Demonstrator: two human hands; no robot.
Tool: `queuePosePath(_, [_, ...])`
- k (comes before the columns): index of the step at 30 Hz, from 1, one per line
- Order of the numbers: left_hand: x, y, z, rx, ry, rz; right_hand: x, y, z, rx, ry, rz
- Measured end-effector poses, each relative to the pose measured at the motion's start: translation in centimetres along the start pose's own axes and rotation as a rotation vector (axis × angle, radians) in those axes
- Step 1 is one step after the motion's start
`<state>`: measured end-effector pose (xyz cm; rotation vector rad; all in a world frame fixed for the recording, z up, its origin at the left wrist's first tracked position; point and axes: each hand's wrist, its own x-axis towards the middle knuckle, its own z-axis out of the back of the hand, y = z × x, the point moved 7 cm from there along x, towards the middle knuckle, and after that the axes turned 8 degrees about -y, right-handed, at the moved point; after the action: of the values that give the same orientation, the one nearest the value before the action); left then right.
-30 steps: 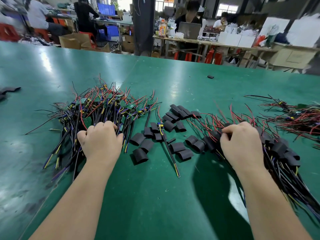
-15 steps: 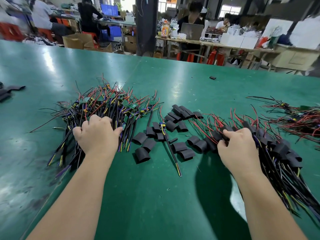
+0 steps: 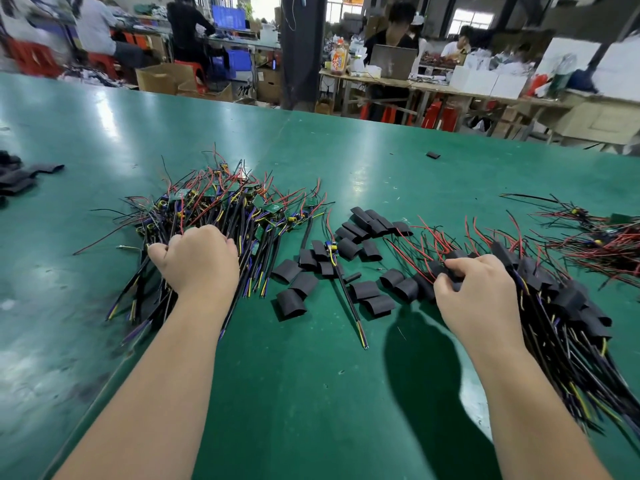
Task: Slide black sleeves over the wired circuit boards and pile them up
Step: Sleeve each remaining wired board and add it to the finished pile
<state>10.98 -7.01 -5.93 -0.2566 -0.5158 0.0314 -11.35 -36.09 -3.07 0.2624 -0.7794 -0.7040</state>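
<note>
Bright, even overhead light. White glare streaks on glossy green table [image 3: 311, 410]. Dark soft-edged shadow [image 3: 422, 368] below right hand [image 3: 481, 292]. Background soft, windows [image 3: 471, 19] blown out. Wide-angle bowing at edges.

The left hand [image 3: 195, 259] grips the bare wired boards [image 3: 221, 206], right hand [image 3: 478, 289] grips the sleeved pile [image 3: 568, 299], loose sleeves [image 3: 363, 223] between

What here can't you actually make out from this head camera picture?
Head view only:
- Left hand fingertips: curled under the hand, so their grip in the unsleeved pile is hidden.
- Black sleeve in the right hand: mostly covered by fingers.
- Sleeved pile: cut off by the right edge.
</note>
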Motion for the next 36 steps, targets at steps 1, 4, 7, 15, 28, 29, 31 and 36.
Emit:
queuePosePath(1, [0.1, -0.1, 0.0, 0.012, 0.020, 0.006, 0.0, 0.1, 0.0, 0.003, -0.004, 0.006])
queuePosePath(4, [0.7, -0.1, 0.5, 0.029, 0.114, 0.019, -0.2, 0.4, 0.1, 0.025, -0.014, 0.027])
queuePosePath(7, [1.3, 0.3, 1.0, -0.119, 0.233, 0.100, -0.2, 0.7, 0.2, 0.052, -0.020, 0.057])
queuePosePath(15, [0.3, -1.3, 2.8, -1.200, 0.809, 0.468, -0.4, 1.6, 0.3, 0.129, -0.010, 0.115])
queuePosePath(28, [-4.0, -4.8, 6.6, -1.534, 1.019, 0.143, -3.2, 3.8, -2.4, 0.802, 0.443, -0.274])
queuePosePath(29, [-4.4, -5.1, 6.8, -1.547, 1.035, 0.098, -4.0, 4.7, -2.9, 1.015, 0.567, -0.377])
queuePosePath(31, [-5.0, -5.4, 6.6, -1.539, 1.055, 0.020, -4.9, 6.4, -3.2, 1.403, 0.738, -0.525])
queuePosePath(36, [-5.8, -5.1, 5.2, -1.421, 1.037, -0.118, -3.4, 5.6, -2.6, 1.621, 0.587, -0.713])
